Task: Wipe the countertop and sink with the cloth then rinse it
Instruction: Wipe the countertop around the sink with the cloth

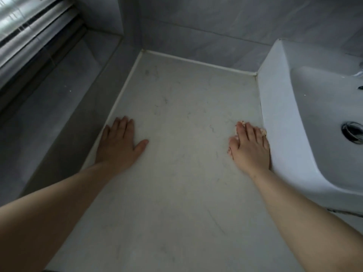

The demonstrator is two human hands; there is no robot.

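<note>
A pale marble countertop [176, 118] fills the middle of the view. My left hand [119, 144] lies flat on its left side, fingers spread, nothing in it. My right hand [250, 148] presses flat on a small light cloth [242, 123], of which only bits show past the fingertips and the thumb. That hand rests against the outer left wall of a white sink [284, 122], which stands on the counter at the right. The sink's metal drain [352, 131] is visible in the basin.
Grey tiled walls [206, 26] border the counter at the back and left, with a white sealant line along the joints. A window sill and window [29, 32] lie at the far left. Part of a tap [359, 72] shows at the right edge.
</note>
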